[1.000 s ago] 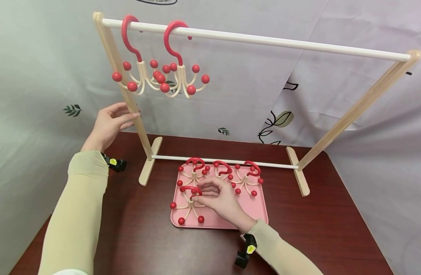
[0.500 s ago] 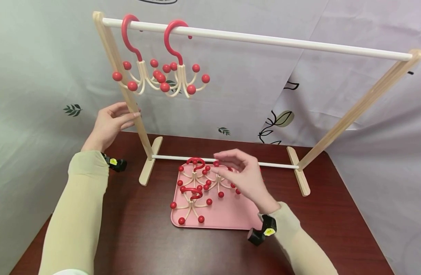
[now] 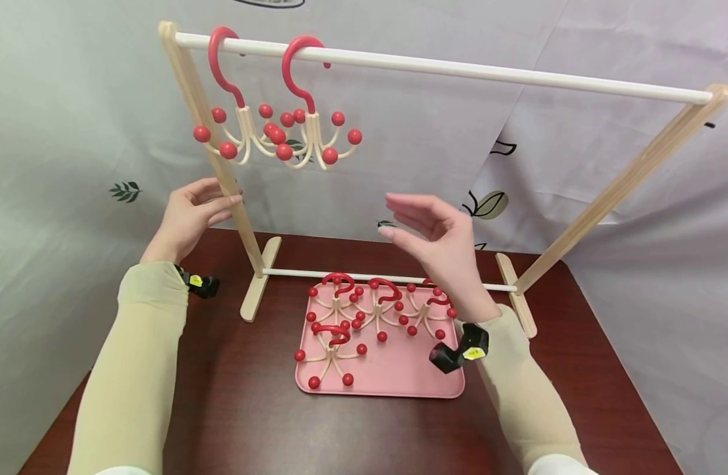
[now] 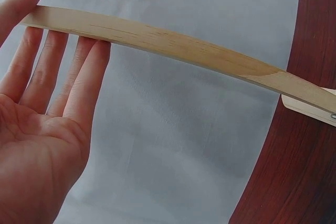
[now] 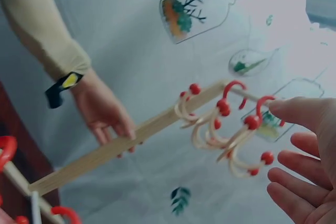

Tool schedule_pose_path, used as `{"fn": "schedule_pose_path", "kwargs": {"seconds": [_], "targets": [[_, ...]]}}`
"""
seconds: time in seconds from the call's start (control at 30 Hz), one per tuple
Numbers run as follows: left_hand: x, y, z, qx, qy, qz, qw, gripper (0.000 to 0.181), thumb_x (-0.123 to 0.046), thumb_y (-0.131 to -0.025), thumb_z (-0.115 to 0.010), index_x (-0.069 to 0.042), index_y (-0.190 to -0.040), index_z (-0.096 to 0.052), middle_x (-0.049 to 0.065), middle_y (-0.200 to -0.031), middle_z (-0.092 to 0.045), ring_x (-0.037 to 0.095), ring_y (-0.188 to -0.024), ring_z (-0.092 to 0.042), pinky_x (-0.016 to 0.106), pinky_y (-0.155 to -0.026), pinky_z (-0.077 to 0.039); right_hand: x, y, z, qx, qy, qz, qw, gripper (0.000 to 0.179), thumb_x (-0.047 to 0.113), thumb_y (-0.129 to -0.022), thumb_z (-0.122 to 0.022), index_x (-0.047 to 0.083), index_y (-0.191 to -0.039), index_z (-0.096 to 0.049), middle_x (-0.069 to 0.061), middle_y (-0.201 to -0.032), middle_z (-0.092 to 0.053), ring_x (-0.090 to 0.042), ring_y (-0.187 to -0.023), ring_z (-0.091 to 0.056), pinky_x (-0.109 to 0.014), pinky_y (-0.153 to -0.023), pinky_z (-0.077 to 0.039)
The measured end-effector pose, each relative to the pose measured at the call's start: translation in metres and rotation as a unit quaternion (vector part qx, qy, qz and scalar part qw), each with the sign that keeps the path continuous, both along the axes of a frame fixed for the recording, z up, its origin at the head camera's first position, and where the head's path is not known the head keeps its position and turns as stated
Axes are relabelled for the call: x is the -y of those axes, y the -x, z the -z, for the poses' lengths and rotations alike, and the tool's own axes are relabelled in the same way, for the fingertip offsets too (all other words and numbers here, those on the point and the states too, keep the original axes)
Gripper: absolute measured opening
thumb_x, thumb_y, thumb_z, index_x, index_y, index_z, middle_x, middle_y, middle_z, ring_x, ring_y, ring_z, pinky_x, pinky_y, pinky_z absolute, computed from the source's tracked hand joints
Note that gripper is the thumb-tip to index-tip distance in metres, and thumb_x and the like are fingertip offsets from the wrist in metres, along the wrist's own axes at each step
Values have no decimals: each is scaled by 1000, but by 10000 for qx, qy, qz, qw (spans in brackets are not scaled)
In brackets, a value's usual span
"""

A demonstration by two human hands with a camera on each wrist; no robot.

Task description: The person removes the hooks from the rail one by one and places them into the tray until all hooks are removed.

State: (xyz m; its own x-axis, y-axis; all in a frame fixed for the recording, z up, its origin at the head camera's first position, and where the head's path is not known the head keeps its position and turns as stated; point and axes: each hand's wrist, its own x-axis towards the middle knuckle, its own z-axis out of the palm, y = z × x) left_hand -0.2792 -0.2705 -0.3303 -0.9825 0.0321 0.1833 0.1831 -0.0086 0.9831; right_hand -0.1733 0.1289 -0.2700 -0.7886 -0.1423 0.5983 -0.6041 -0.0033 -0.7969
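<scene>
My left hand (image 3: pixel 191 214) holds the left wooden post (image 4: pixel 157 40) of a garment rack, thumb on one side and fingers on the other. My right hand (image 3: pixel 437 241) is in the air behind and above a pink tray (image 3: pixel 399 376), thumb and fingers apart, holding nothing. Two octopus-style hangers, with red hooks and red ball tips, hang from the white top rod (image 3: pixel 488 71) near its left end: one hanger (image 3: pixel 245 122) by the post, another hanger (image 3: pixel 312 125) right of it. Several similar hangers lie on the tray, a front-left hanger (image 3: pixel 330 353) among them.
A white lower rod (image 3: pixel 292 272) runs behind the tray, between the rack's wooden feet. The right post (image 3: pixel 625 178) leans outward in view. Pale printed cloth (image 3: pixel 411 152) hangs behind the dark red tabletop (image 3: pixel 239 396).
My right hand has left the front-left hanger on the tray and risen up and rightward, with nothing in it. My left hand stays on the post; the hangers look unmoved.
</scene>
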Motion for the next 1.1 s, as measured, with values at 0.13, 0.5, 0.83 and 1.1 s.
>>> {"fn": "schedule_pose_path", "kwargs": {"seconds": [0.13,0.5,0.83,1.1], "targets": [[0,0,1,-4,39,-13,10000,42,-12,-89,-82,-9,-129,-69,7,-116,-72,15,-104,-68,22,-84,-58,10,7,-22,-250,192,-47,9995,38,-10,-82,-81,-6,-118,-71,-17,-118,-71,-33,-113,-67,-43,-102,-52],[0,1,0,-16,-5,30,10000,42,-12,-88,-82,-8,-128,-69,3,-112,-73,15,-103,-69,23,-84,-58,39,20,-80,-128,566,-56,9983,30,-7,-83,-80,-5,-112,-73,-12,-113,-74,-23,-110,-69,-37,-103,-51],[1,2,-1,-45,29,29,10000,41,-12,-88,-82,-8,-127,-70,3,-111,-73,15,-103,-69,22,-84,-58,66,44,-98,70,103,-165,9998,42,1,-84,-83,-2,-124,-69,-6,-120,-72,-11,-115,-65,-26,-104,-48],[0,0,-1,-27,-11,50,10000,40,-12,-89,-82,-8,-127,-70,3,-111,-73,15,-102,-70,22,-84,-58,87,66,-99,449,-374,-44,9983,52,12,-83,-87,6,-130,-68,2,-127,-68,-1,-118,-59,-16,-102,-44]]}}
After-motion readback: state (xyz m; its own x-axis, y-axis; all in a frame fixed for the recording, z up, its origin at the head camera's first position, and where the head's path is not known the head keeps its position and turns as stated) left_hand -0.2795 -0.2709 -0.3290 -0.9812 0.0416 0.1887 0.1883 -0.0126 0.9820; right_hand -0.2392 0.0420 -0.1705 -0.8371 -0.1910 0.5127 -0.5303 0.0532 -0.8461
